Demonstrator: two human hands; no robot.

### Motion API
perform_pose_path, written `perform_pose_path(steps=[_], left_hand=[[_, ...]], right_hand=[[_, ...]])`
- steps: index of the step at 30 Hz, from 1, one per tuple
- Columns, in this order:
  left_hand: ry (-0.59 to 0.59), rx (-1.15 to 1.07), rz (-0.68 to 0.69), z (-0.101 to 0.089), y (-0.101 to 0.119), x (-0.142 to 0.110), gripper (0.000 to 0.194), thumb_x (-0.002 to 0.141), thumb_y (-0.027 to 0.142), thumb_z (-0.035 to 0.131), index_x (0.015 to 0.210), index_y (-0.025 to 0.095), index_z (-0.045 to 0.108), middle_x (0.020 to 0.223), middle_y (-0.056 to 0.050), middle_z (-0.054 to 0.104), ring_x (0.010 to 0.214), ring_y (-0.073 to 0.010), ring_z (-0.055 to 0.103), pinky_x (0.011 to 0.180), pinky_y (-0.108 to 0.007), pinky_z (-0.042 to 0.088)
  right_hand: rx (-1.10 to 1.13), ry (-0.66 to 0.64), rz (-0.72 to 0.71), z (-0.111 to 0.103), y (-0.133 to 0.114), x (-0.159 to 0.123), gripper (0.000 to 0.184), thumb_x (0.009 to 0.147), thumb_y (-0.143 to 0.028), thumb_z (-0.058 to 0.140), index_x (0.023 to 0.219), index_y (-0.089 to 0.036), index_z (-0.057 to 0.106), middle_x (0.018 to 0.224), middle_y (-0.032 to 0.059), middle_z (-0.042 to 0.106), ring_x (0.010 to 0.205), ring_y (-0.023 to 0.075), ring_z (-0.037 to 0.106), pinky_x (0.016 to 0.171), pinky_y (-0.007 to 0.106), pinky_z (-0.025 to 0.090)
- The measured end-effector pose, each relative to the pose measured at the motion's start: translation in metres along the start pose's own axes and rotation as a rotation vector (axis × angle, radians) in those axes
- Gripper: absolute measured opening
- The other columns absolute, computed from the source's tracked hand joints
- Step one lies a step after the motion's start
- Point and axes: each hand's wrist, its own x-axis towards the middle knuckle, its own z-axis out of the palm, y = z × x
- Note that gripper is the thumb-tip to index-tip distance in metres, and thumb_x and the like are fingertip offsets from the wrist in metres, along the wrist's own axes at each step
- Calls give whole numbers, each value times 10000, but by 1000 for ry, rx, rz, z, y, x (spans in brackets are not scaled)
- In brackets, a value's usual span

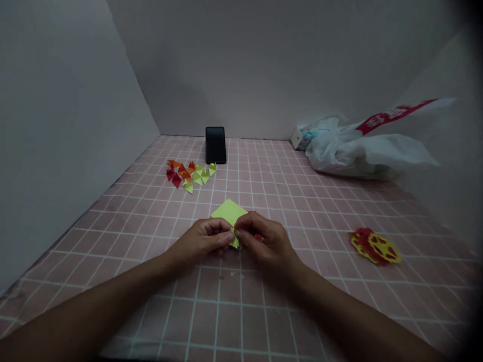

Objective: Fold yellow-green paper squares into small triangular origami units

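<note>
Near the middle of the table, my left hand [211, 236] and my right hand [266, 239] meet with fingertips closed on a small folded yellow-green paper [235, 243]. Thumbs and forefingers pinch it from both sides, and the fingers hide much of its shape. Just beyond the fingertips, a flat yellow-green paper square [229, 210] points one corner away from me. Whether it is joined to the folded piece I cannot tell. Bits of something red [258, 237] peek out around my right hand, mostly covered by it.
Several small folded paper pieces [182, 172] in red, orange and yellow-green lie at the back left. Behind them a black phone [216, 146] leans near the wall. Red and yellow paper cutouts [377, 246] lie right. A white plastic bag [350, 156] and a small box [298, 138] occupy the back right.
</note>
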Motion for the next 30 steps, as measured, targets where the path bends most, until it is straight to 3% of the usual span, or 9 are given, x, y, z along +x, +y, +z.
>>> perform_pose_path(steps=[10,16,24,30], left_hand=[[3,126,33,0,5,-2,167,799,313,683,757,155,652,726,21,593,638,-82,535,624,-207,425],[-21,199,12,0,9,-1,204,808,324,659,708,149,627,653,37,529,588,-74,455,558,-194,341],[-65,192,5,0,11,-3,217,797,325,648,677,148,611,621,40,491,574,-82,408,552,-213,297],[17,161,42,2,11,-2,186,786,328,672,714,157,656,723,7,592,646,-104,520,629,-231,404]], right_hand=[[-56,-73,8,-1,0,2,82,857,-117,529,799,-175,537,699,-20,558,626,110,504,583,231,377],[-76,-162,64,-2,1,1,98,887,-137,485,801,-181,498,728,-11,539,652,120,478,609,251,357],[160,-167,162,-1,-2,2,149,911,-245,472,773,-190,465,724,-15,484,653,121,449,603,255,362],[339,-120,256,1,0,2,211,940,-313,467,773,-186,491,692,-9,538,629,117,504,603,256,403]])
